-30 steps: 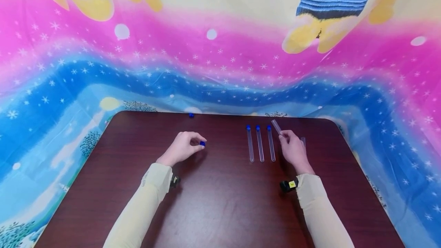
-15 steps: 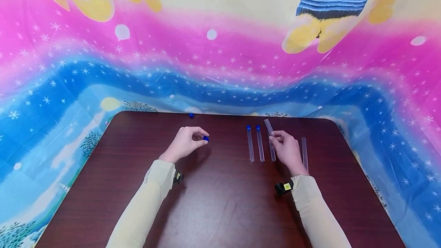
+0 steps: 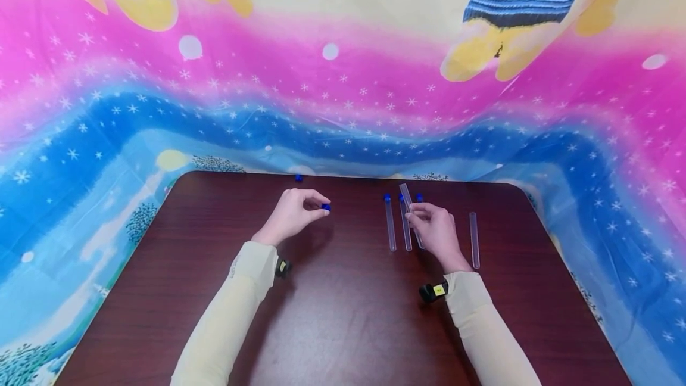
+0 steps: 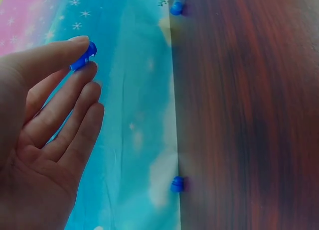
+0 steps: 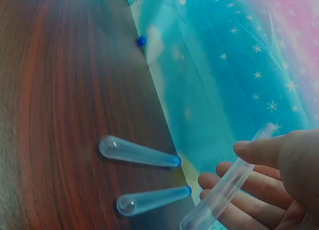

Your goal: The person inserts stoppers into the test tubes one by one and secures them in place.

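Observation:
My left hand (image 3: 292, 213) is raised over the table and pinches a small blue cap (image 4: 83, 56) between thumb and index finger. The other fingers are extended in the left wrist view. A clear, uncapped test tube (image 5: 227, 187) is held by my right hand (image 3: 438, 234), tilted with its open end up and away. Beneath and beside that hand lie several clear test tubes with blue caps, the leftmost being a capped tube (image 3: 390, 228). The held tube partly covers the other two in the head view. Between the two hands there is a wide gap.
A loose blue cap (image 3: 298, 177) sits at the table's far edge. One test tube without a cap (image 3: 474, 240) lies right of the right hand. A printed cloth (image 3: 343, 124) hangs behind the dark wooden table (image 3: 332, 314).
The right hand has moved left with its test tube, passing over the capped tubes and uncovering the uncapped one. The left hand has moved slightly right and farther from me with the cap.

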A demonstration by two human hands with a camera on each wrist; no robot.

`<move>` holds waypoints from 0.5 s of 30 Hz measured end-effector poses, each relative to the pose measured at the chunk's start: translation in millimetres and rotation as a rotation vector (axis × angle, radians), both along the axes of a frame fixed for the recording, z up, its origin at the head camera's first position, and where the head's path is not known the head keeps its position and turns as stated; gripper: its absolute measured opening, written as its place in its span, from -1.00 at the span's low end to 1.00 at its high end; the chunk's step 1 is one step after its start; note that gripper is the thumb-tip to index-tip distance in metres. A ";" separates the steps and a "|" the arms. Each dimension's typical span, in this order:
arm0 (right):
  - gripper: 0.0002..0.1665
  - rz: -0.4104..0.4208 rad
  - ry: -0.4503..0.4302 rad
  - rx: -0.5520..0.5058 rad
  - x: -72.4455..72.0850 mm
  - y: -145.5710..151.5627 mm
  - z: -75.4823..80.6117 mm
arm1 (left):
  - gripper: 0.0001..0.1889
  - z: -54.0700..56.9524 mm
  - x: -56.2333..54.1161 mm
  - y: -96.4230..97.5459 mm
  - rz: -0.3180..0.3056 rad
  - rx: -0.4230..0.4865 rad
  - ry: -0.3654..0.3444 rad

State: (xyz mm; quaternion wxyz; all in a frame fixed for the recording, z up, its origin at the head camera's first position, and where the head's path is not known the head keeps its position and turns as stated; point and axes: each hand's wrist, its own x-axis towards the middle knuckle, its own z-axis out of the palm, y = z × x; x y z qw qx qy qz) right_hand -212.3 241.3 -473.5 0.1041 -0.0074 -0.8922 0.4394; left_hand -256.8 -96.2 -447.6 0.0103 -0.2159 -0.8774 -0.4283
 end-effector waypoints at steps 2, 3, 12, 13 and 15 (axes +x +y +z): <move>-0.67 0.008 0.007 0.002 0.2 -3.3 -0.4 | -0.79 2.0 -1.1 1.5 0.002 0.004 0.000; -0.67 0.013 0.011 -0.001 0.3 -5.3 -0.3 | -0.78 2.7 -1.7 2.0 0.001 0.006 0.000; -0.68 0.078 0.042 -0.110 -0.1 -23.6 -0.1 | -0.74 5.4 -3.4 6.2 -0.014 0.016 0.014; -0.68 0.080 0.046 -0.113 0.0 -25.1 0.0 | -0.75 6.0 -3.4 6.6 -0.013 0.019 0.015; -0.69 0.080 0.050 -0.110 0.4 -28.2 0.5 | -0.75 6.9 -3.8 7.4 -0.013 0.029 0.015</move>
